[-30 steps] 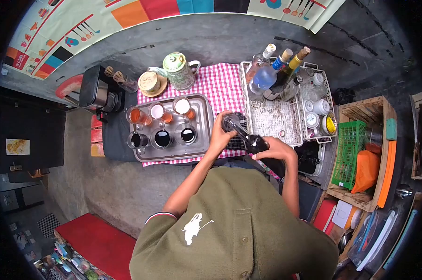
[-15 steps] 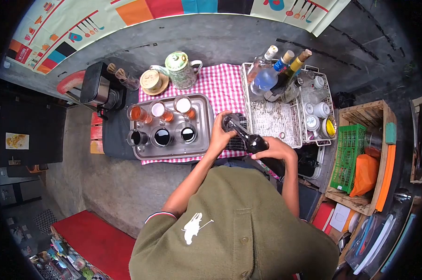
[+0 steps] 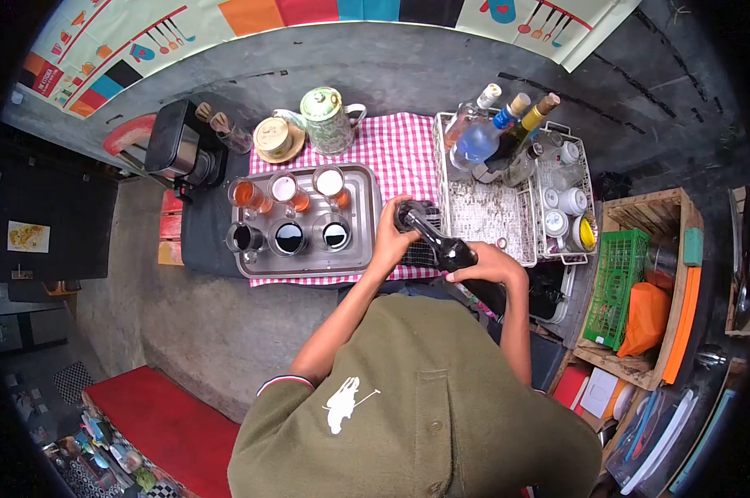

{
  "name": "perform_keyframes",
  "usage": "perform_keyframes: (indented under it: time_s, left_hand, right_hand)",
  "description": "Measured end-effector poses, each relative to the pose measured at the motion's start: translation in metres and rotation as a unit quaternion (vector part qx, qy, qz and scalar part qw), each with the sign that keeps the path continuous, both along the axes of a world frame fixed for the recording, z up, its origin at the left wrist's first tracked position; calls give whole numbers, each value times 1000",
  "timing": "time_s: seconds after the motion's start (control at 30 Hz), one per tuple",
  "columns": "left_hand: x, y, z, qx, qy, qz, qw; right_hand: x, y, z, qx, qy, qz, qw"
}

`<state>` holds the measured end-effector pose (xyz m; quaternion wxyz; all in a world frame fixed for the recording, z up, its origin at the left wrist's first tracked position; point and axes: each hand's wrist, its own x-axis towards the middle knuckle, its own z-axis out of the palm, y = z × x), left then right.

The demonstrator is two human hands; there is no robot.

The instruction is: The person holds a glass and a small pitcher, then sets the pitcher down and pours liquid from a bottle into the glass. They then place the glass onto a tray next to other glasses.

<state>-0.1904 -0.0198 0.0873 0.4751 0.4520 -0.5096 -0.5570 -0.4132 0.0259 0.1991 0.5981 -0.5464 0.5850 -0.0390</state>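
My right hand (image 3: 493, 264) is wrapped round a dark glass bottle (image 3: 452, 252), tilted so that its neck points up and left toward my other hand. My left hand (image 3: 391, 239) closes round a small dark round glass (image 3: 406, 213), its fingers curled over the far side. The bottle's mouth meets or overlaps this glass in the view. Left of my hands, a metal tray (image 3: 309, 266) carries glass mugs in two rows. The near row holds a black drink, such as the middle mug (image 3: 289, 238); the far row holds an amber drink, as in the left mug (image 3: 243, 193).
A green patterned teapot (image 3: 329, 133) and a lidded cup on a saucer (image 3: 275, 141) stand behind the tray on a checkered cloth (image 3: 396, 158). To the right, a white wire basket (image 3: 483, 207) holds corked bottles and jars. Farther right is a wooden crate (image 3: 686, 207).
The camera view has shifted slightly. Both hands keep their hold on the bottle and the glass, with almost no movement.
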Motion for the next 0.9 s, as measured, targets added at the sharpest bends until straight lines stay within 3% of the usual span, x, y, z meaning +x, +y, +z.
perform_keyframes:
  time_s: [0.53, 0.9]
  left_hand:
    - [6, 0, -3, 2, 6, 17, 1000]
    - [7, 1, -1, -21, -32, 22, 999]
  right_hand:
    - [9, -3, 6, -15, -39, 7, 999]
    - [6, -5, 2, -42, 27, 33, 998]
